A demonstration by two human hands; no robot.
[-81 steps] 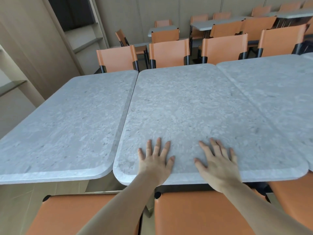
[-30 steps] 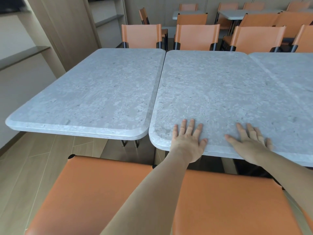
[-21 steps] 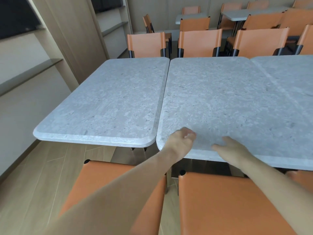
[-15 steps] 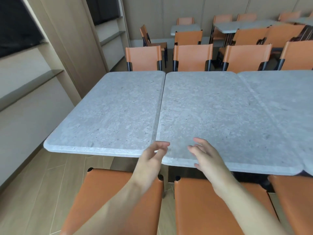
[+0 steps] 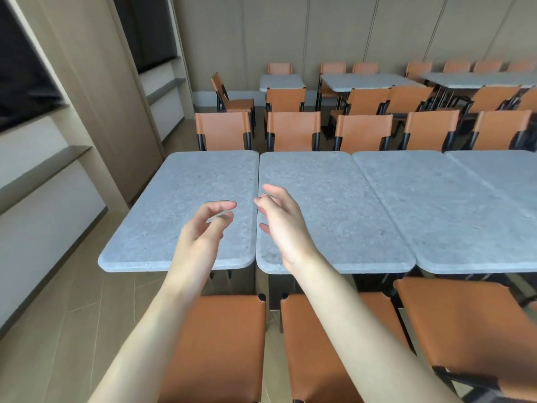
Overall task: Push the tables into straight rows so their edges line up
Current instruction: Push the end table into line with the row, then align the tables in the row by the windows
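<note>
Head view: four grey speckled stone-look desks with rounded corners and bevelled edges sit side by side in one row. Left desk [image 5: 186, 205] and second desk [image 5: 328, 210] nearly touch along a thin seam, near edges about level. Orange leather-look chairs [image 5: 223, 344] with black frames line both long sides. Versus 0.5 s ago, both hands are off the near edge and raised over the seam: left hand [image 5: 203, 231] loosely curled, right hand [image 5: 283, 225] relaxed, each holding nothing.

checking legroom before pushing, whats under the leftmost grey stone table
Under the leftmost grey speckled stone table, only short dark leg stubs and wood-look floor show below its near edge. The top and the left hand cover the rest.
</note>
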